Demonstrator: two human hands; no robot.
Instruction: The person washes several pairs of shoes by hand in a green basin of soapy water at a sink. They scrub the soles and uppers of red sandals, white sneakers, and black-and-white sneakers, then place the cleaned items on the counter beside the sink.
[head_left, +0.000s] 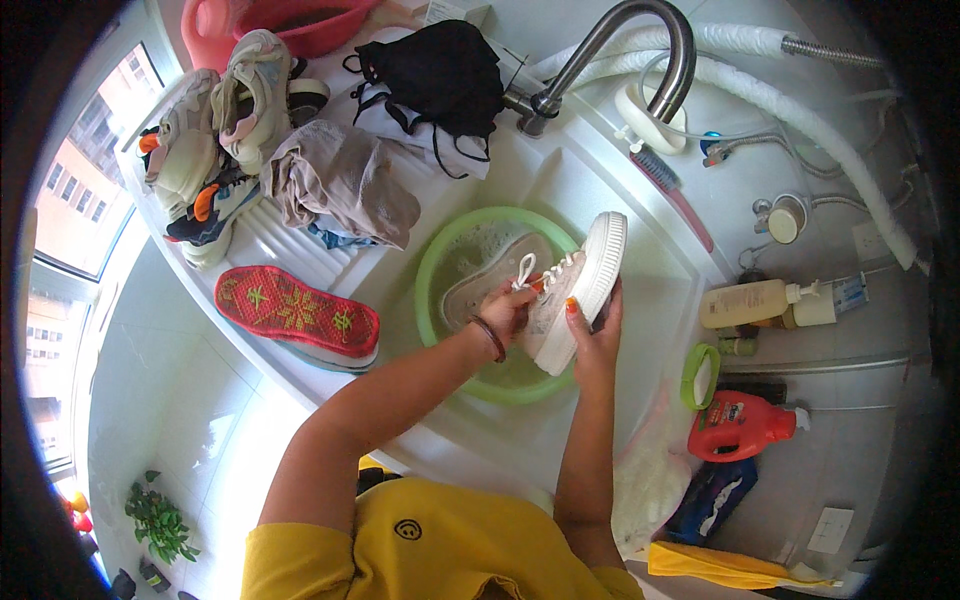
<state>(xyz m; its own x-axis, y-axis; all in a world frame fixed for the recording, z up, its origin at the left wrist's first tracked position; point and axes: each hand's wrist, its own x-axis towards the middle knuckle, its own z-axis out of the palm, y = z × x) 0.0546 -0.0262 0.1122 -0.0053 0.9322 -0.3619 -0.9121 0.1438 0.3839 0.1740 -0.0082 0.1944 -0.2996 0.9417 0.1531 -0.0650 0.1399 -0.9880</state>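
Observation:
A white sneaker (574, 289) with a thick ribbed sole is held tilted over a green plastic basin (424, 315). My right hand (600, 337) grips its sole from the right, the thumb on the sole's near edge. At the lace side, my left hand (511, 311) has its fingers closed on the upper beside a loop of white shoelace (525, 271). Cloudy water with some suds (491, 234) fills the basin. Partly under that water lies a second pale shoe (491, 277), partly covered by my left hand. The basin stands inside a white sink (660, 292).
Several worn sneakers (251, 105), a grey cloth (341, 176) and a black garment (435, 71) crowd the left counter. Red patterned insoles (296, 311) lie nearer. A curved faucet (660, 45) arches behind. Along the right ledge are a scrubbing brush (671, 195), a pump bottle (742, 302) and a red detergent bottle (739, 426).

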